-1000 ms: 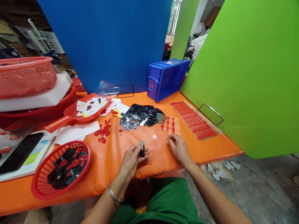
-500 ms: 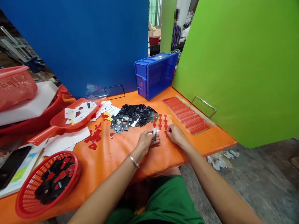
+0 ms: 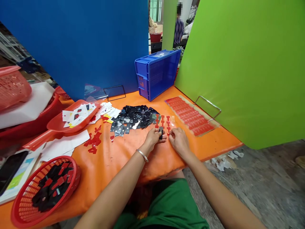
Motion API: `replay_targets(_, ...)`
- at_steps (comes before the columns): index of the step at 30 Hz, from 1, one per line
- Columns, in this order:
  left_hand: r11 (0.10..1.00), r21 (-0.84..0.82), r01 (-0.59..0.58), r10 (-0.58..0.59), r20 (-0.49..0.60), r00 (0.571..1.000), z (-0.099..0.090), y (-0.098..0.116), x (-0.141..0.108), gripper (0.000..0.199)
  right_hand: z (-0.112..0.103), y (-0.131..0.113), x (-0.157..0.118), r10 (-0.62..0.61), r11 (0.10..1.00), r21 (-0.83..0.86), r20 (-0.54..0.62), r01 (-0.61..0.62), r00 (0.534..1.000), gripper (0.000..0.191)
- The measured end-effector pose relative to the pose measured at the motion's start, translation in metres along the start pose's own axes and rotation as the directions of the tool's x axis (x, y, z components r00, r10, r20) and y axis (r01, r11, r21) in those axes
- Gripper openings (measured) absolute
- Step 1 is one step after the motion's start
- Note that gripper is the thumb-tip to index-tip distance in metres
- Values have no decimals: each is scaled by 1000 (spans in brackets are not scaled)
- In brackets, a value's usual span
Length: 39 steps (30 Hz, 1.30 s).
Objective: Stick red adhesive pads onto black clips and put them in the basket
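A blue crate (image 3: 164,76) stands on its side at the back of the bench (image 3: 114,181), between a blue panel (image 3: 78,41) and a green panel (image 3: 243,73). A wire frame (image 3: 211,103) rests by the green one. At the left lies a black phone (image 3: 11,168). A person (image 3: 178,31) (partly hidden) shows in the gap behind, near a red tub (image 3: 156,37). Paper scraps (image 3: 222,163) litter the grey floor (image 3: 269,178).

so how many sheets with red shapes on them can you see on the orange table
2: a large sheet beside the green panel, and a small sheet partly covered by the left hand. Others could be hidden underneath.
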State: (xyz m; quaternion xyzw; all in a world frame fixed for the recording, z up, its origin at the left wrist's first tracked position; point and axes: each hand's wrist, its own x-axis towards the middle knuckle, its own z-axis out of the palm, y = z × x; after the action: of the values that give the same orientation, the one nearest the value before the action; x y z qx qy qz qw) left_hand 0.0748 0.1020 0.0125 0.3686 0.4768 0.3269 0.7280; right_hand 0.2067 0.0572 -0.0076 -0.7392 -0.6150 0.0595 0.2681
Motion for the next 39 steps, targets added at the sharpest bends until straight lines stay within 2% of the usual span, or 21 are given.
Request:
replay_targets(3,1000,-5,-9,9,-10,1000,0,-1,-1,10,-1,5,-3,1,981,196,-43,7,999,6)
replay_targets(5,1000,-8,-13,13,-16,1000,0,-1,-1,11,-3,9,-5,31,927,375,-36,-15,999,6)
replay_targets(9,1000,-11,-7,7,-23,1000,2,0,-1,11,-8,14,-7,150,715,690,6,-113,989,12)
replay_targets(12,1000,-16,0,-1,-33,999,4,4,-4,13,-14,12,-11,273,587,793,-5,-162,962,18)
replay_targets(14,1000,-23,7,-7,-35,999,4,7,-11,14,-17,6,-16,307,538,822,16,-188,951,23)
replay_targets(17,998,-52,19,-20,-4,1000,-5,7,-34,17,-18,-9,-29,284,474,856,76,-208,956,27)
replay_targets(20,994,-94,57,-55,21,998,-23,0,-66,20,-15,-30,-47,219,428,873,149,-233,964,26)
replay_targets(25,974,-157,163,-162,20,987,-52,-22,-109,22,-1,-61,-78,106,418,858,280,-299,954,23)
replay_targets(30,964,-208,167,-169,9,986,-61,-34,-116,22,12,-71,-96,79,388,859,332,-335,940,27)
replay_targets(39,958,-253,133,-128,38,991,-65,-40,-114,19,19,-69,-99,107,391,860,313,-329,944,31)
